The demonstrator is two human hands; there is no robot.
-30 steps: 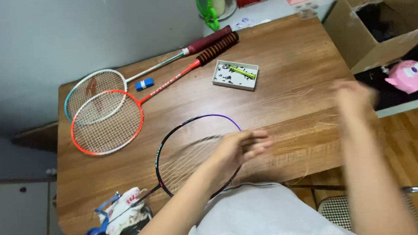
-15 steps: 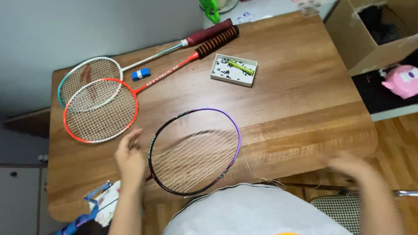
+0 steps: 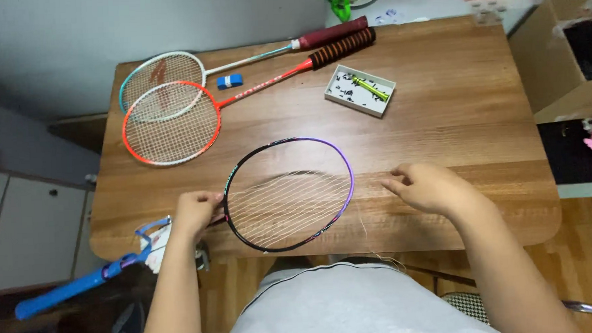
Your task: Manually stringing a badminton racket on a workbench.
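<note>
Hands rest on the wooden table [image 3: 480, 112]. The left hand [image 3: 195, 213] grips the rim of the black and purple racket [image 3: 288, 193], lying flat near the table's front edge. Its loose white strings are only half done. The right hand [image 3: 430, 188] pinches a thin string [image 3: 370, 183], too fine to see well. The racket's handle is hidden. An orange racket [image 3: 172, 123] lies well apart.
</note>
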